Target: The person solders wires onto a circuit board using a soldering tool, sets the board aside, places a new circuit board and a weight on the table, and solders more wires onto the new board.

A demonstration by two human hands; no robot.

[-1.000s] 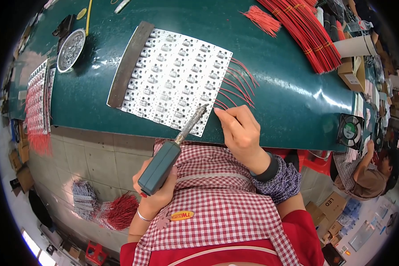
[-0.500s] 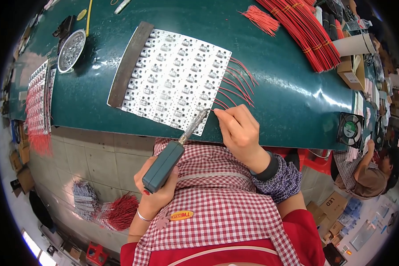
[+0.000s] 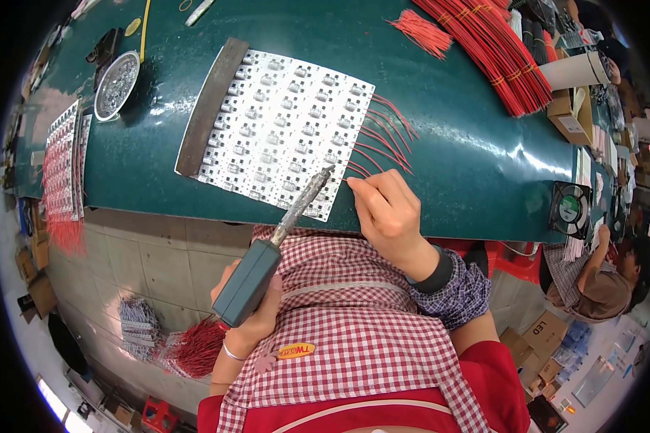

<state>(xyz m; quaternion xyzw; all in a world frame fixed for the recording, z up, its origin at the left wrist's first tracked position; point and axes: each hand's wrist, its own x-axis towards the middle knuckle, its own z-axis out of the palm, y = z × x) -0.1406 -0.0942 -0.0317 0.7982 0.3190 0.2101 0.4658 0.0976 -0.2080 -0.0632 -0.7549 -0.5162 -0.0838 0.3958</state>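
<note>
My left hand [image 3: 258, 309] is wrapped round the dark handle of a soldering iron [image 3: 247, 281]. The iron's long metal tip reaches over the lower right part of a white circuit board panel [image 3: 271, 155], which is covered with rows of small components. At the panel's right edge, my right hand [image 3: 390, 214] pinches the end of a thin red wire [image 3: 345, 180]. Several other red wires [image 3: 386, 137] stick out from that edge, farther away. A dark flat bar [image 3: 213, 108] lies along the panel's left side.
A metal bowl [image 3: 116, 86] stands left on the green table [image 3: 477, 187], near finished-looking panels with red wires [image 3: 63, 169]. Bundles of red wire [image 3: 487, 54] lie at the far right. A small fan [image 3: 570, 209] sits at the right edge; another person [image 3: 603, 278] is beyond it.
My left hand has drawn the soldering iron back, down and to the left. Its tip has come off the wire's end at the panel edge. My right hand has barely moved.
</note>
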